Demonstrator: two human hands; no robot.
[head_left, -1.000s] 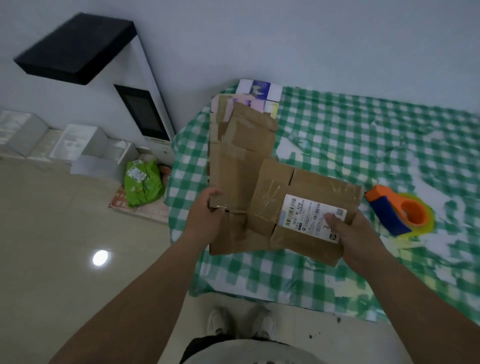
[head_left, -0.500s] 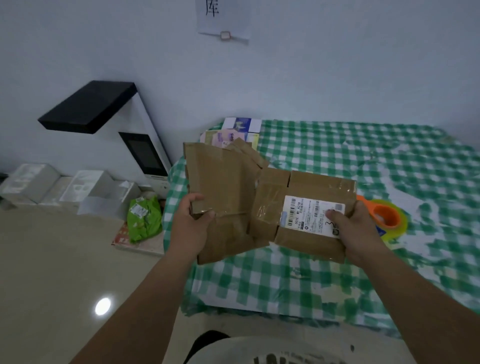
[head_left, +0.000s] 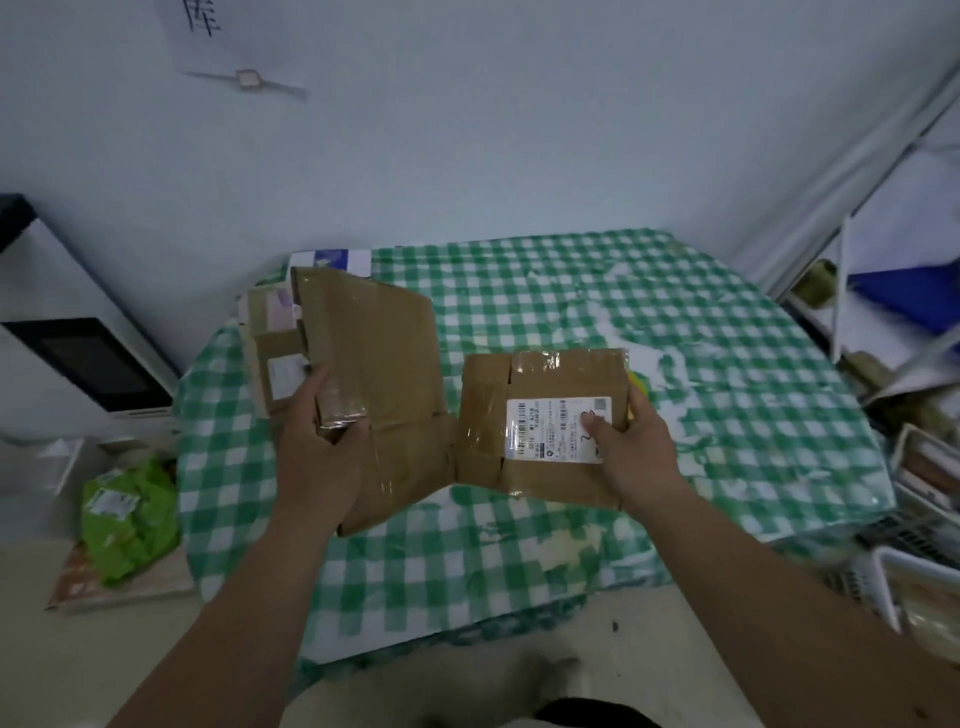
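Note:
A flattened brown cardboard box (head_left: 400, 374) with tape on it hangs above the table with the green checked cloth (head_left: 727, 332). My left hand (head_left: 322, 447) grips its left panel, thumb on top. My right hand (head_left: 636, 447) grips the right panel (head_left: 545, 384), thumb pressed on the white shipping label (head_left: 556, 431). The two panels join at a fold near the middle. More flattened cardboard (head_left: 272, 358) lies on the table behind the left panel.
A white machine with a dark screen (head_left: 88, 364) stands left of the table. A green bag (head_left: 130, 514) lies on the floor below it. White shelving (head_left: 883, 291) and wire baskets (head_left: 924, 571) crowd the right side. A paper sign (head_left: 228, 41) hangs on the wall.
The cardboard has risen off the stack and spread wider between my hands. The view has tilted up and to the right; the orange tape dispenser is now hidden behind the right panel.

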